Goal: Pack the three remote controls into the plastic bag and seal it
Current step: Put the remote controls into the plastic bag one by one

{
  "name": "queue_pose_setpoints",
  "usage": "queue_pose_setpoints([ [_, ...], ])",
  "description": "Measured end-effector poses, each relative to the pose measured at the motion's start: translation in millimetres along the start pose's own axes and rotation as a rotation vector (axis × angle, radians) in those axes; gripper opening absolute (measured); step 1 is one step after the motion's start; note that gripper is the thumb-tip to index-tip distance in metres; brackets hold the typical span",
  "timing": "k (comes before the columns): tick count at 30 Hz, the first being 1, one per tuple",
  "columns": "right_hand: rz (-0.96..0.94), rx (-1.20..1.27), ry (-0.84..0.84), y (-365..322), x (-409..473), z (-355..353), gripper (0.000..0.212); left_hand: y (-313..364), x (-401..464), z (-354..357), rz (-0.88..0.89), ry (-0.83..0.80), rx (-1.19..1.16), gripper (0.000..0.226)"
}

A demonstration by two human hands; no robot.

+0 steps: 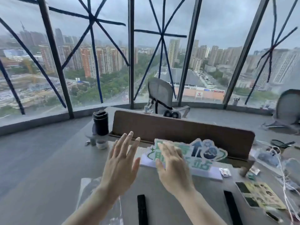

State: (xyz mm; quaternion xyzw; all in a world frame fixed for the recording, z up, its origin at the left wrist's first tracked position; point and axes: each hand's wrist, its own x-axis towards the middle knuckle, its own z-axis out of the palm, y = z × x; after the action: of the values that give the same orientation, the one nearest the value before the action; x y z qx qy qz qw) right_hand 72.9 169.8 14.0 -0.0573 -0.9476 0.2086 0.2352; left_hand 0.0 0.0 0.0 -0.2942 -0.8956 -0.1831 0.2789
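Two black remote controls lie on the grey desk near the bottom edge: one (142, 209) between my forearms, another (232, 207) further right. A third is not visible. A clear plastic bag (88, 190) lies flat at the lower left, partly under my left forearm. My left hand (121, 164) and my right hand (173, 168) are raised above the desk, palms down, fingers spread, holding nothing. They hover well above the remotes and the bag.
A green-and-white sign (201, 155) lies behind my hands, in front of a brown desk divider (181, 129). A black tumbler (101, 122) stands at the back left. Cables, a sticker sheet (259, 196) and small items crowd the right side.
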Motion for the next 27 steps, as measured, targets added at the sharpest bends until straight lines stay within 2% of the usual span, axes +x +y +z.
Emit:
queue_pose_setpoints([
  [4,0.177,-0.084,-0.373,27.3,-61.4,98.9,0.058,-43.2,-99.5,60.2,-0.118,-0.251,0.056,0.057],
  [6,0.261,-0.09,-0.462,34.7,-92.6,140.2,0.062,-59.8,-147.6,83.6,-0.141,-0.341,0.06,0.061],
  [10,0.361,-0.234,-0.488,48.5,-129.8,197.4,0.073,-82.0,-214.8,111.5,-0.159,-0.417,0.084,0.067],
  [12,0.4,-0.25,-0.453,53.2,-141.5,218.3,0.071,-89.4,-239.6,121.6,-0.16,-0.431,0.127,0.066],
  [14,0.399,-0.258,-0.411,55.7,-148.8,233.0,0.059,-99.7,-257.0,131.8,-0.128,-0.394,0.171,0.052],
  [16,0.414,-0.224,-0.393,55.5,-155.1,238.5,0.05,-108.8,-269.5,136.2,-0.105,-0.362,0.183,0.029],
  [19,0.478,-0.087,-0.375,56.9,-172.4,235.7,0.038,-117.0,-278.6,133.7,-0.133,-0.38,0.221,0.002],
  [21,0.526,0.038,-0.367,57.6,-188.0,225.9,0.027,-113.3,-278.0,129.5,-0.141,-0.392,0.236,0.013],
  [22,0.556,0.151,-0.354,56.7,-196.1,216.6,0.028,-109.1,-276.1,127.1,-0.121,-0.391,0.229,0.015],
  [25,0.61,0.667,-0.284,54.0,-222.7,170.7,0.027,-91.1,-268.9,121.7,-0.049,-0.398,0.155,0.012],
  [27,0.62,0.842,-0.329,59.4,-242.4,133.6,0.02,-72.1,-261.1,117.4,-0.014,-0.36,0.093,0.008],
])
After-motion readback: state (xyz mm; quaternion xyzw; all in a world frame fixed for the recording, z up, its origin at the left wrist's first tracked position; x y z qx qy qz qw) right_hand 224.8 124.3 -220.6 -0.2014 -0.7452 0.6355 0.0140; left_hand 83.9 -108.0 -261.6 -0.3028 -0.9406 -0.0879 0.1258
